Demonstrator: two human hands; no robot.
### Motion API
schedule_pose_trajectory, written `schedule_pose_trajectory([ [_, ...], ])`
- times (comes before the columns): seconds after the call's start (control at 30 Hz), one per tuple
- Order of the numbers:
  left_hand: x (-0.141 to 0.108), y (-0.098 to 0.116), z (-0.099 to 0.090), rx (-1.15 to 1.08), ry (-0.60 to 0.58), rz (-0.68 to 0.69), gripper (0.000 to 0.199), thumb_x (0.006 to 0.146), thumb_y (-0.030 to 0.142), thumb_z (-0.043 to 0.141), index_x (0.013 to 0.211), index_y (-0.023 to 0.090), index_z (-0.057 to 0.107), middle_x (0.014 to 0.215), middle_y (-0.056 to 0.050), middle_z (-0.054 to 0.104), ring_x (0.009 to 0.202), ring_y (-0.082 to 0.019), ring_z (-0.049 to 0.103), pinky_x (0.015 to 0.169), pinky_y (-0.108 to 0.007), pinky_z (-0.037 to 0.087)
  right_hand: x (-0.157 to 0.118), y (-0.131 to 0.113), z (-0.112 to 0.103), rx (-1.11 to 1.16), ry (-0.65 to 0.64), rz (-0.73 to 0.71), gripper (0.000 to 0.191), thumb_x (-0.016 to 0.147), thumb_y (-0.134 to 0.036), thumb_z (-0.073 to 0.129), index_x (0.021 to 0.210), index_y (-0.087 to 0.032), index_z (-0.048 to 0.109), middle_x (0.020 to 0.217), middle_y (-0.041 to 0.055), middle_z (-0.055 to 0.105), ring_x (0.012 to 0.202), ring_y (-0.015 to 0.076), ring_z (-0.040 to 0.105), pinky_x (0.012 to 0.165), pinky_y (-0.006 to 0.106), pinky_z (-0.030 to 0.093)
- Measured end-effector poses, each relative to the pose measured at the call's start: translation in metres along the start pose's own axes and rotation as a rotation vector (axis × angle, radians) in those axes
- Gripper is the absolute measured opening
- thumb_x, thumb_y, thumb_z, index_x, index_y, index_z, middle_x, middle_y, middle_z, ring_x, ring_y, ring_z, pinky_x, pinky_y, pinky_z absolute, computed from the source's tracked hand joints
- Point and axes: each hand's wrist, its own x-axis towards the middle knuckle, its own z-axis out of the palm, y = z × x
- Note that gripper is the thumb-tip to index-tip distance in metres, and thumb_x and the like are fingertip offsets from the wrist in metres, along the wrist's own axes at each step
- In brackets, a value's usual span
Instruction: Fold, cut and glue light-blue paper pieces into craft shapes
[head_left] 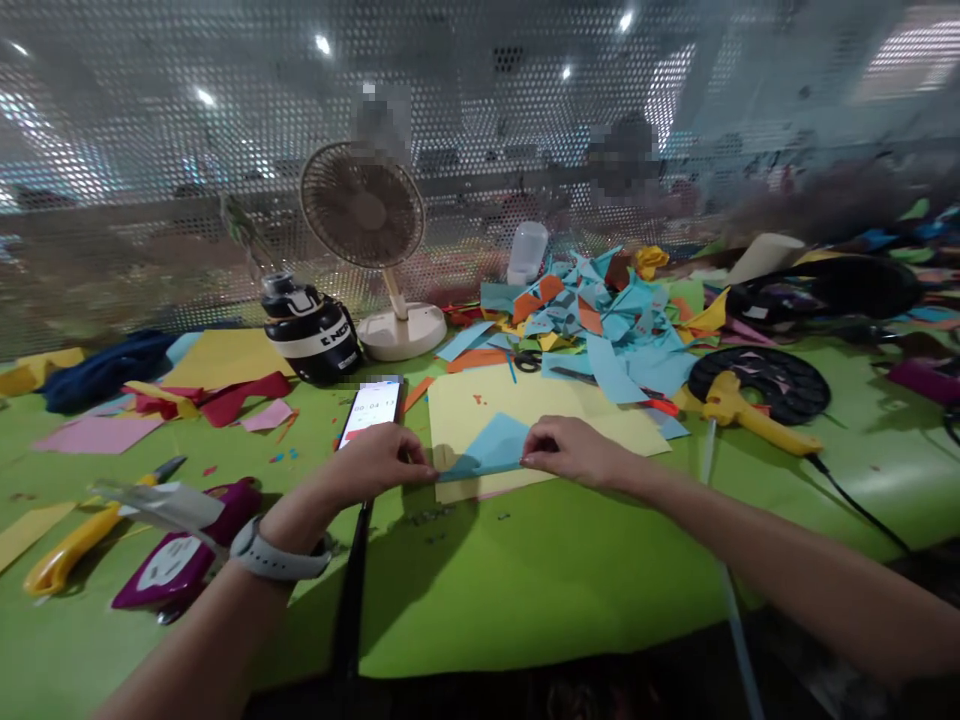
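A blue sheet of paper (491,445), triangular in outline, lies low over yellow paper (457,400) in front of me. My left hand (386,455), with a grey watch (277,552) on its wrist, pinches the blue paper's left corner. At the right end of its near edge, the fingers of my right hand (566,452) are closed on the paper too. That near edge runs in a narrow strip between both hands. Just behind my left hand a phone (373,405) with a timer on its screen is partly covered.
A yellow glue gun (757,418) rests on a black round tray (787,375) at right. Blue paper scraps (600,310) are heaped behind. A fan (405,330) and black bottle (311,335) stand at the back. Left lie a yellow-handled tool (82,548) and a purple device (172,560).
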Motion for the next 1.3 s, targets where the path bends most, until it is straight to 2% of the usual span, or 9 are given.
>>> schedule_pose_trajectory([
  [0.1,-0.013,0.017,0.003,0.260,0.238,-0.042,0.027,0.080,0.040,0.057,0.070,0.017,0.068,0.073,-0.007,0.071,0.065,-0.022,0.063,0.058,-0.032,0.046,0.000,0.001,0.000,0.012,0.000,0.003,0.009,0.079,-0.021,0.063,0.081,-0.014,0.069,0.078,0.0046,0.065,0.069,0.0133,0.057,0.060,0.023,0.039],
  [0.2,-0.024,0.043,0.029,0.312,0.426,0.195,0.042,0.093,0.043,0.039,0.110,0.013,0.064,0.112,-0.014,0.068,0.100,-0.027,0.064,0.085,-0.042,0.048,0.001,0.003,0.001,0.016,0.004,-0.003,0.009,0.078,-0.019,0.062,0.081,-0.014,0.069,0.080,0.0045,0.066,0.070,0.0137,0.058,0.062,0.024,0.039],
  [0.3,-0.026,0.060,0.064,0.390,0.364,0.418,0.072,0.091,0.059,0.034,0.138,0.005,0.038,0.143,-0.022,0.041,0.132,-0.031,0.040,0.102,-0.049,0.037,0.001,0.005,0.003,0.015,0.012,-0.009,0.009,0.078,-0.018,0.061,0.082,-0.014,0.069,0.081,0.0047,0.066,0.072,0.0143,0.058,0.064,0.025,0.040],
  [0.43,-0.019,0.056,0.091,0.401,0.267,0.387,0.086,0.087,0.068,0.029,0.147,0.008,0.017,0.152,-0.021,0.024,0.141,-0.030,0.019,0.111,-0.052,0.021,0.001,0.005,0.003,0.017,0.008,-0.014,0.011,0.079,-0.023,0.061,0.080,-0.015,0.068,0.079,0.0042,0.066,0.070,0.0144,0.057,0.062,0.025,0.040],
  [0.6,-0.017,0.050,0.094,0.367,0.201,0.333,0.088,0.086,0.071,0.026,0.149,0.012,0.012,0.153,-0.020,0.021,0.142,-0.031,0.014,0.112,-0.054,0.018,0.000,0.003,0.000,0.025,-0.014,-0.026,0.010,0.079,-0.022,0.060,0.080,-0.015,0.067,0.079,0.0045,0.065,0.071,0.0152,0.058,0.064,0.026,0.040],
  [0.77,-0.016,0.057,0.099,0.367,0.220,0.303,0.091,0.081,0.076,0.028,0.148,0.016,0.016,0.153,-0.020,0.022,0.142,-0.035,0.014,0.111,-0.059,0.014,-0.001,0.001,-0.002,0.009,-0.017,-0.041,0.011,0.081,-0.023,0.059,0.079,-0.015,0.067,0.078,0.0041,0.063,0.072,0.0158,0.057,0.065,0.027,0.040],
  [1.17,-0.020,0.068,0.099,0.373,0.268,0.248,0.096,0.078,0.078,0.031,0.145,0.009,0.026,0.148,-0.026,0.031,0.138,-0.039,0.024,0.106,-0.057,0.027,0.001,0.000,-0.003,0.006,-0.031,-0.029,0.012,0.081,-0.025,0.060,0.078,-0.015,0.066,0.077,0.0038,0.063,0.069,0.0149,0.057,0.062,0.026,0.040],
  [1.23,-0.019,0.067,0.093,0.364,0.277,0.263,0.088,0.081,0.073,0.036,0.143,0.011,0.032,0.145,-0.025,0.037,0.134,-0.039,0.033,0.102,-0.056,0.033,0.001,0.001,-0.002,0.011,-0.032,-0.029,0.011,0.081,-0.024,0.060,0.079,-0.015,0.066,0.077,0.0037,0.064,0.069,0.0149,0.057,0.062,0.025,0.040],
  [1.3,-0.015,0.062,0.082,0.318,0.276,0.274,0.062,0.089,0.057,0.041,0.134,0.015,0.046,0.137,-0.021,0.049,0.123,-0.035,0.048,0.096,-0.053,0.042,0.001,0.002,-0.002,0.012,-0.030,-0.029,0.011,0.081,-0.023,0.060,0.080,-0.015,0.067,0.077,0.0036,0.064,0.069,0.0146,0.058,0.061,0.025,0.041],
])
